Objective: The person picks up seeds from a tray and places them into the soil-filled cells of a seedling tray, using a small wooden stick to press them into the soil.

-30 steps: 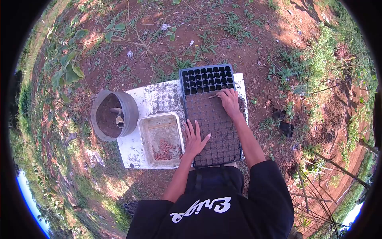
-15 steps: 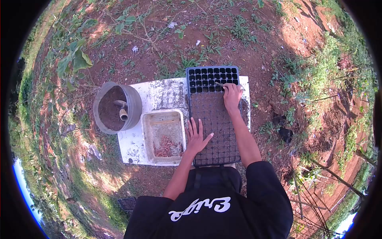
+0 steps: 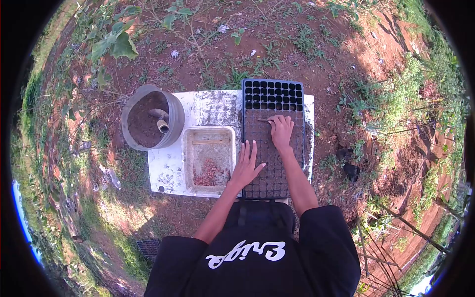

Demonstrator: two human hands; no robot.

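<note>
A black seedling tray (image 3: pixel 273 81) lies lengthwise in front of me, most of its cells filled with brown soil and the far rows unfilled. My right hand (image 3: pixel 281 132) is closed in a pinch on a short thin stick (image 3: pixel 262 120), held low over the soil-filled cells near the unfilled rows. The stick points left; whether its tip touches the soil cannot be made out. My left hand (image 3: pixel 246 168) rests with fingers spread on the tray's left edge. Beside it stands a pale rectangular basin (image 3: pixel 186 158) holding a pile of reddish-brown pieces, perhaps seeds (image 3: pixel 210 172).
The tray and basin sit on a white, soil-stained board (image 3: pixel 166 171). At its left stands a grey bucket (image 3: pixel 177 116) of soil with a tube-handled scoop (image 3: pixel 163 126) inside. Leafy branches (image 3: pixel 116 42) reach in at upper left. Another dark tray (image 3: pixel 148 247) lies on the ground.
My right hand and the stick have moved nearer to me, from the edge of the unfilled rows onto the soil-filled cells. My left hand stays at the tray's left edge. The view has shifted slightly.
</note>
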